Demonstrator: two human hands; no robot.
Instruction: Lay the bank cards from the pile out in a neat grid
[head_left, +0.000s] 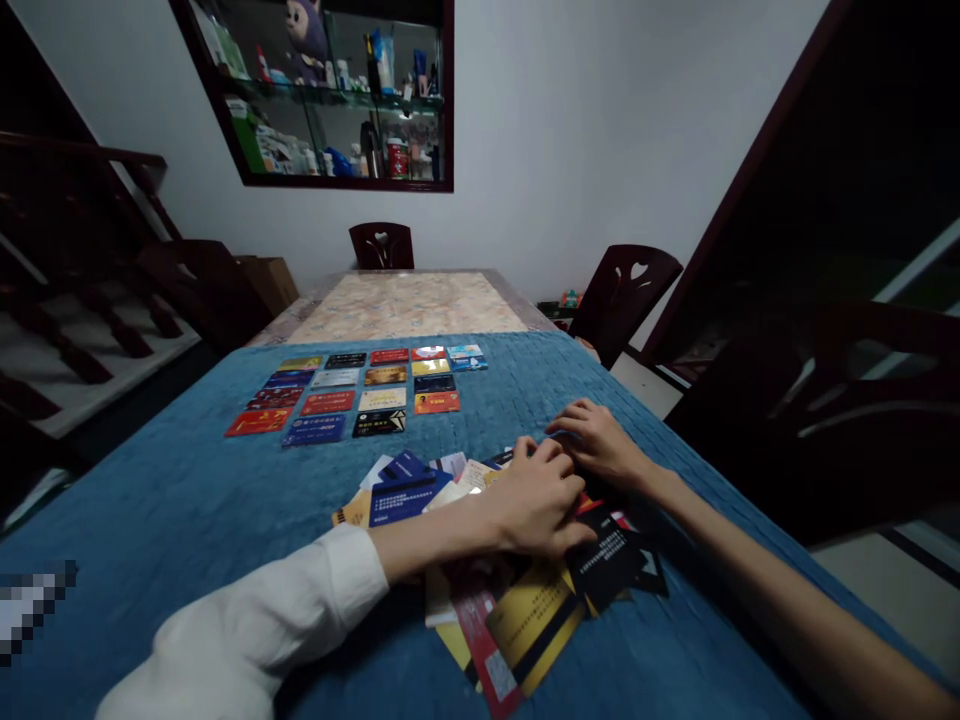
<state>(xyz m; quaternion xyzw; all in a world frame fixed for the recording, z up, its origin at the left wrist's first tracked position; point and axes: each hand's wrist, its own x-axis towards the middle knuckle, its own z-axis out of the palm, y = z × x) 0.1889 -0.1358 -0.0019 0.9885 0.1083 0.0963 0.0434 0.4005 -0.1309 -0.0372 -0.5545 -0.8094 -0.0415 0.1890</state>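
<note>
A loose heap of plastic cards lies on the blue cloth in front of me, with a blue card [409,497], a gold card [536,615] and a black card [604,560] in it. Over the middle of this heap, palm down, rests my left hand [536,497], its bent fingers spread apart on the cards. My right hand [600,447] is just beyond it at the heap's far right edge, fingers loosely bent and apart. The left hand partly covers its fingertips, and I see no card lifted in either hand.
Further off at left, several cards lie face up in rough rows, among them a blue card [315,429] and an orange card [436,402]. The blue cloth [187,500] covers the near table; a patterned tabletop [405,305] shows behind. Dark chairs [626,290] stand around.
</note>
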